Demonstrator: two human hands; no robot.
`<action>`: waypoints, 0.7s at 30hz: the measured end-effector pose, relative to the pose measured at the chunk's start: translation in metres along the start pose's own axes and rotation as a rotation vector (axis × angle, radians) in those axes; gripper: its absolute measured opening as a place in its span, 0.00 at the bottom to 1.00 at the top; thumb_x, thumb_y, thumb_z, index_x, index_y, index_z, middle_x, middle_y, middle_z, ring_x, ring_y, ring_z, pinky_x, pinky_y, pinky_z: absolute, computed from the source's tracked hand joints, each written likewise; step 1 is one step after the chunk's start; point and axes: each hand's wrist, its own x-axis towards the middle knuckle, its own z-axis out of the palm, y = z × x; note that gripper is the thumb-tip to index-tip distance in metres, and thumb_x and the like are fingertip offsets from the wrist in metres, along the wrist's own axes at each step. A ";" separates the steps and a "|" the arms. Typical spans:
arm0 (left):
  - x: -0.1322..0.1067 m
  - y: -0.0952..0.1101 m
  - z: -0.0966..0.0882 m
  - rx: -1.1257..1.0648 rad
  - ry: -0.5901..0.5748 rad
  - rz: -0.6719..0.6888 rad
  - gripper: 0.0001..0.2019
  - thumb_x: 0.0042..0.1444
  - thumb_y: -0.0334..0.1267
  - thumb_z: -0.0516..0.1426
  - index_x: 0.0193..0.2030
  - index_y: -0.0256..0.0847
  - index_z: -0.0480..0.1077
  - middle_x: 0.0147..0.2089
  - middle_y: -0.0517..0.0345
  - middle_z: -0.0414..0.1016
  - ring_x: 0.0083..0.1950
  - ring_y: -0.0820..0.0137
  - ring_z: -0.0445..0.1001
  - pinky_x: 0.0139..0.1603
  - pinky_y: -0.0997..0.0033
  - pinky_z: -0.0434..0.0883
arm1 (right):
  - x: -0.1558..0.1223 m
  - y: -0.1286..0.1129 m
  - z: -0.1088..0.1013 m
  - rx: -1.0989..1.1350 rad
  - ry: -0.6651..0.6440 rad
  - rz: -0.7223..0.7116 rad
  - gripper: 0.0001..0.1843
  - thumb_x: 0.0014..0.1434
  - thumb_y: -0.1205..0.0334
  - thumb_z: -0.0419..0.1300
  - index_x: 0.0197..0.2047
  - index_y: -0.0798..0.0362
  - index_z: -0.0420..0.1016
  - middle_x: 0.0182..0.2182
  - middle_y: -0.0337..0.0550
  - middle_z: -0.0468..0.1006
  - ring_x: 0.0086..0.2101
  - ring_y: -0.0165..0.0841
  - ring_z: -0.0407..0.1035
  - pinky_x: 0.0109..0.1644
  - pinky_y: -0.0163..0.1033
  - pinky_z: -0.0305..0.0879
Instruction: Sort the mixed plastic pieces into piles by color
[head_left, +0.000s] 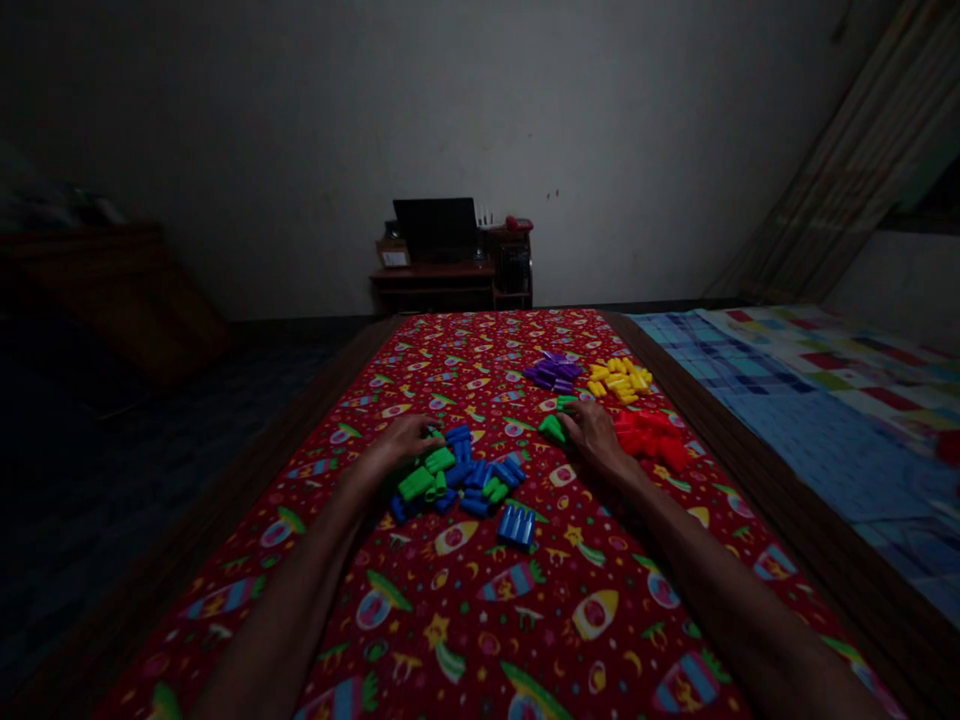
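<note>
My left hand [406,441] is at the left side of a mixed heap, its bent fingers closed around a green toy block [433,434]. Beside and below it lie more green blocks [424,482], mixed with several blue blocks [480,474]. A separate blue block [517,526] with a row of ridges lies nearer to me. Over on the right, my right hand [595,431] has its fingers curled at a small green group, touching a green block [553,429]; its grip is partly hidden. Just past those fingers another green piece [565,402] shows.
A red pile [652,440] lies right beside my right hand. Behind it are a yellow pile [619,380] and a purple pile [553,372]. Everything lies on a red patterned cloth [465,640]. A desk with a dark monitor [436,229] stands by the far wall.
</note>
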 end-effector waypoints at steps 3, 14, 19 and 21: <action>0.000 0.000 -0.002 -0.188 0.056 -0.048 0.16 0.37 0.45 0.64 0.34 0.41 0.79 0.36 0.53 0.82 0.41 0.57 0.79 0.41 0.66 0.73 | 0.001 -0.006 0.000 0.021 0.085 -0.068 0.11 0.60 0.65 0.55 0.40 0.56 0.78 0.37 0.52 0.78 0.39 0.39 0.71 0.43 0.41 0.65; -0.015 0.068 0.008 -0.572 0.099 0.148 0.23 0.40 0.50 0.64 0.42 0.38 0.77 0.42 0.51 0.82 0.42 0.60 0.79 0.46 0.61 0.75 | -0.013 -0.080 0.003 0.610 -0.217 -0.125 0.21 0.62 0.56 0.57 0.57 0.52 0.72 0.41 0.46 0.82 0.38 0.35 0.76 0.40 0.37 0.70; -0.021 0.080 0.006 -0.351 0.055 0.214 0.22 0.48 0.54 0.59 0.42 0.41 0.78 0.43 0.53 0.82 0.42 0.61 0.78 0.45 0.65 0.74 | -0.002 -0.061 -0.006 0.505 -0.186 -0.058 0.13 0.60 0.63 0.54 0.36 0.53 0.81 0.27 0.41 0.81 0.28 0.31 0.73 0.33 0.34 0.66; -0.017 0.065 -0.003 -0.193 0.077 0.180 0.19 0.49 0.53 0.57 0.39 0.41 0.79 0.41 0.54 0.82 0.41 0.62 0.78 0.43 0.68 0.73 | 0.007 -0.044 -0.012 0.410 -0.108 -0.003 0.13 0.59 0.64 0.54 0.34 0.54 0.81 0.27 0.42 0.80 0.29 0.32 0.72 0.33 0.34 0.65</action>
